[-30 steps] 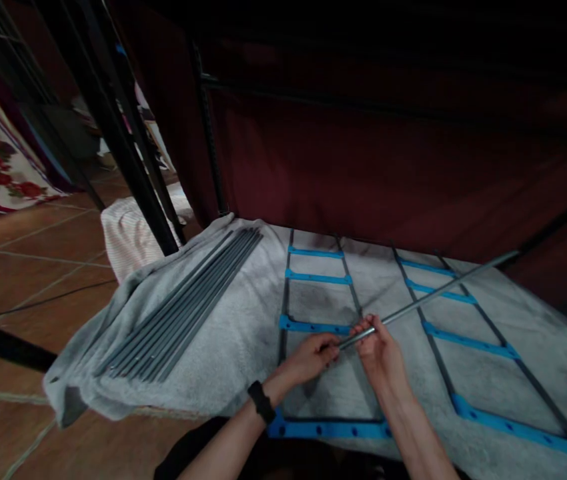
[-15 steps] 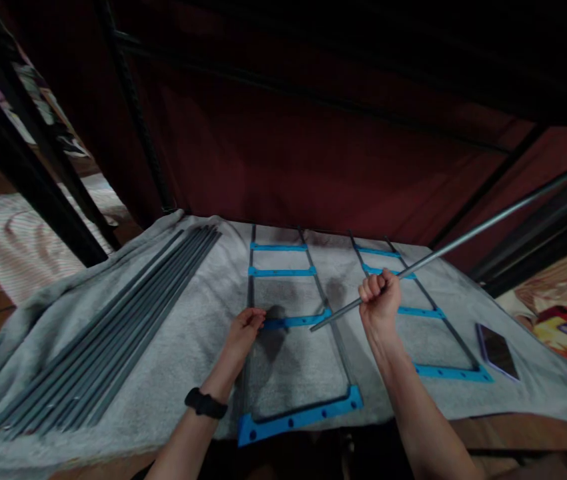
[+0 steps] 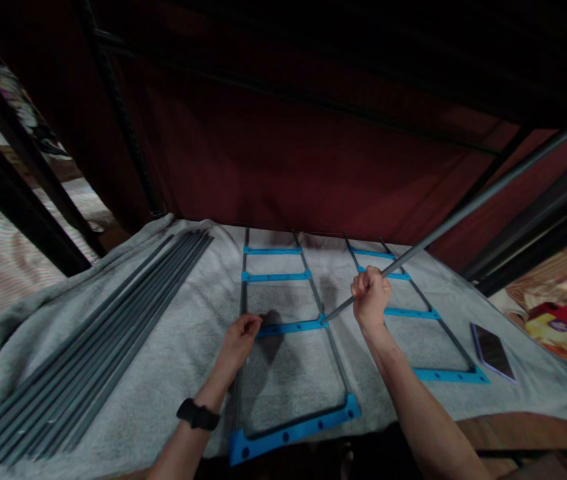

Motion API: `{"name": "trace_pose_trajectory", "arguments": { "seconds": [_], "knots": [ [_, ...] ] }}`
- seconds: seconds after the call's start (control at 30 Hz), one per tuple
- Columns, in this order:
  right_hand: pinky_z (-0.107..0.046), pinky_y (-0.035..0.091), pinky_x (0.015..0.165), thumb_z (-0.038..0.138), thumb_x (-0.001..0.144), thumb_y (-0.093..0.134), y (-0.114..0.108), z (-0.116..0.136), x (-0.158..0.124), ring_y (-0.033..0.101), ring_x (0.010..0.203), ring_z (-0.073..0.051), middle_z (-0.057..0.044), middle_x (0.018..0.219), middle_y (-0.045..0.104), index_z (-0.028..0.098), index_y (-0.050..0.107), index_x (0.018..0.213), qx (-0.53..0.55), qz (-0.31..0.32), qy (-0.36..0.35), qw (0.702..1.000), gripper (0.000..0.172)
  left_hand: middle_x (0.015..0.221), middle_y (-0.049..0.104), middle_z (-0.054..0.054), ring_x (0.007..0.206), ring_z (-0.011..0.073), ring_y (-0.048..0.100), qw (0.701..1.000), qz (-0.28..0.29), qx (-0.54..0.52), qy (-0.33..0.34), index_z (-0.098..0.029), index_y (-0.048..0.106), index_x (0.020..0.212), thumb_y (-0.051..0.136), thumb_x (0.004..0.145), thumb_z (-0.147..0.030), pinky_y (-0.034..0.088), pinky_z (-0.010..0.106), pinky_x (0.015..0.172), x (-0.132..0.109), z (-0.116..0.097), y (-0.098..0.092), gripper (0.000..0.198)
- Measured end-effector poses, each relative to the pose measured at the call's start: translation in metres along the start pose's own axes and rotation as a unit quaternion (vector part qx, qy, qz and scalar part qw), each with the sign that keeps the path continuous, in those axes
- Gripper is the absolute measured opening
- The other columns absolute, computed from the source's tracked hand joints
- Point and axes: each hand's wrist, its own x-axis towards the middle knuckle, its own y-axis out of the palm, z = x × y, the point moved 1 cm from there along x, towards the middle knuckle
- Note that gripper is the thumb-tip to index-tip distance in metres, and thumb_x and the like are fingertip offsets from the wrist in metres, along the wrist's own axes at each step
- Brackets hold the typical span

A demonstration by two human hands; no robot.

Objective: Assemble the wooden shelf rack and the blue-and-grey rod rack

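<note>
My right hand (image 3: 371,296) is closed in a fist around a long grey metal rod (image 3: 468,210), which slants up to the right; its lower tip meets the right end of a blue crossbar (image 3: 288,327). My left hand (image 3: 241,334), a black watch on its wrist, pinches the left end of that same crossbar. The crossbar belongs to a ladder-like frame (image 3: 293,427) of dark rods and blue bars lying on a grey towel (image 3: 183,347). A second such frame (image 3: 431,337) lies to the right.
Several loose grey rods (image 3: 88,360) lie in a row on the towel's left side. A phone (image 3: 492,350) rests at the right edge, a red and yellow packet (image 3: 563,330) beyond it. Dark red fabric and black frame posts (image 3: 113,107) stand behind.
My left hand let go of the rod and took the crossbar's left end. My right hand tilted the rod steeper and brought its tip down onto the crossbar's right end. The view swung right.
</note>
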Motion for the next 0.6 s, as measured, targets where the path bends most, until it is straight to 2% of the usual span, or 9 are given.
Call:
{"name": "trace_pose_trajectory", "arguments": {
  "seconds": [0.33,0.6],
  "knots": [
    [-0.020,0.018,0.036,0.036,0.079,0.065,0.013,-0.007,-0.014,0.021,0.038,-0.005,0.011,0.045,0.026,0.023,0.031,0.054,-0.025,0.039,0.021,0.999,0.044,0.081,0.071,0.007,0.080,0.0234,0.065,0.999,0.007,0.047,0.016,-0.019,0.067,0.082,0.053,0.074,-0.042,0.049,0.036,0.078,0.004,0.004,-0.002,0.028],
    [-0.020,0.020,0.036,0.038,0.079,0.065,0.019,-0.016,-0.020,0.026,0.037,-0.006,0.010,0.045,0.030,0.024,0.033,0.054,-0.078,0.068,0.033,0.994,0.043,0.083,0.071,0.007,0.080,0.0229,0.065,0.998,-0.011,0.065,-0.002,-0.019,0.067,0.081,0.056,0.074,-0.034,0.050,0.035,0.079,0.000,-0.006,-0.011,0.020]
  ]
}}
